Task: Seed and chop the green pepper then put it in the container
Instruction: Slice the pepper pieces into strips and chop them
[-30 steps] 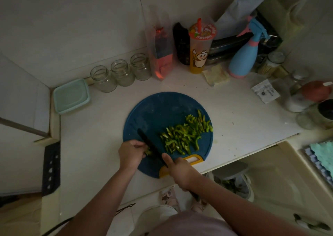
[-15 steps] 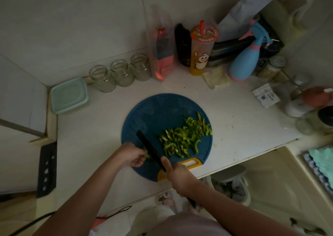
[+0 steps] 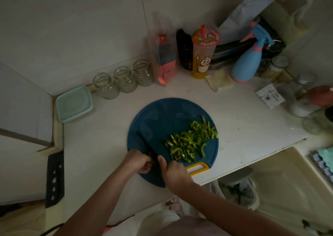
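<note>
Head camera looks down on a round dark-blue plastic cutting board (image 3: 162,120) with a yellow handle loop, lying on a white countertop (image 3: 243,127). Most of the green pepper is already cut: a loose heap of thin, glossy bright-green pepper strips (image 3: 189,142) sprawls over the board's right half, some straight, some curled, running from near the yellow handle up toward the board's right rim. The right hand (image 3: 175,172) wraps its fingers round the handle of a black-bladed knife (image 3: 146,143), thumb stretched forward along the top; the handle itself is hidden in the fist. The blade slants up and to the left over the board, its edge down by the board's near side. The left hand (image 3: 138,161) sits just left of the blade, fingers curled and bunched together, fingertips pinning a small uncut piece of green pepper (image 3: 150,154), of which only a green sliver shows. A pale-green square plastic container (image 3: 73,103) with its lid on stands well apart at the counter's far left corner.
</note>
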Available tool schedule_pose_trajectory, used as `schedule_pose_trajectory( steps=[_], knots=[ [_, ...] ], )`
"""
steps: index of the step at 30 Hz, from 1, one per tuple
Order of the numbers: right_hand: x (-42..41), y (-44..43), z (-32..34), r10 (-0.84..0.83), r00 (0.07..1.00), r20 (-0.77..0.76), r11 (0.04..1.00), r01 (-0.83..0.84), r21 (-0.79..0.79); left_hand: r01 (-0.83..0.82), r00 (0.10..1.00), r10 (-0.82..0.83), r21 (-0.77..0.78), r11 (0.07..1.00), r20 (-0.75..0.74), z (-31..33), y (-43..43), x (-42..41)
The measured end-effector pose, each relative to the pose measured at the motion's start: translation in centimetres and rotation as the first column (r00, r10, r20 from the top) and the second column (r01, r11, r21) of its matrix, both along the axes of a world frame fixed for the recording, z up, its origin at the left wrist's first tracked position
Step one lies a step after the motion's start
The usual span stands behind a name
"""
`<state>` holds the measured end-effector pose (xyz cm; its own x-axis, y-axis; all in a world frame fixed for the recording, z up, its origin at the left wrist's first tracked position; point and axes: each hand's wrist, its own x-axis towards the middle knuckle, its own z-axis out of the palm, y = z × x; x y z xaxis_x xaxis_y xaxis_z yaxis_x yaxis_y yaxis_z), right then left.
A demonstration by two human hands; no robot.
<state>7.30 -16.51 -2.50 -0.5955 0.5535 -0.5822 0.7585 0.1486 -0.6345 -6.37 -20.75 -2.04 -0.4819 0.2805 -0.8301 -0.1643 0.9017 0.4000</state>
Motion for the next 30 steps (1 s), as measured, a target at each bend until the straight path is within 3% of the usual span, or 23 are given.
schedule_pose_trajectory(
  steps=[11, 14, 17, 19, 23, 26, 30],
  knots=[
    [2.4, 0.3, 0.1, -0.081, 0.997, -0.006, 0.996, 0.081, 0.048, -0.097, 0.989, 0.108, 0.112, 0.989, -0.102, -1.1, 0.1, 1.0],
    [2.9, 0.4, 0.9, -0.114, 0.993, 0.017, 0.992, 0.113, 0.051, -0.188, 0.968, 0.215, 0.193, 0.963, -0.128, -1.6, -0.2, 0.4],
    [2.9, 0.6, 0.8, -0.216, 0.976, 0.013, 0.976, 0.217, -0.010, -0.272, 0.943, 0.308, 0.242, 0.931, -0.124, -1.3, -0.6, -0.9],
    [3.0, 0.8, 0.1, -0.314, 0.949, 0.018, 0.941, 0.314, -0.123, -0.212, 0.973, 0.226, 0.215, 0.953, -0.042, -0.7, -0.5, -0.7],
    [3.6, 1.7, -0.2, -0.239, 0.971, 0.009, 0.953, 0.237, -0.187, -0.056, 0.996, 0.046, 0.139, 0.989, 0.078, 0.5, -0.2, 0.0],
    [3.9, 1.6, 0.3, -0.110, 0.992, -0.064, 0.993, 0.106, -0.059, -0.050, 0.991, 0.034, 0.121, 0.991, 0.127, 0.8, -0.2, -0.2],
    [3.9, 1.4, 0.6, 0.006, 0.999, -0.044, 0.999, -0.007, -0.038, -0.067, 0.989, 0.054, 0.091, 0.994, 0.139, 0.9, -0.2, -0.3]
  ],
)
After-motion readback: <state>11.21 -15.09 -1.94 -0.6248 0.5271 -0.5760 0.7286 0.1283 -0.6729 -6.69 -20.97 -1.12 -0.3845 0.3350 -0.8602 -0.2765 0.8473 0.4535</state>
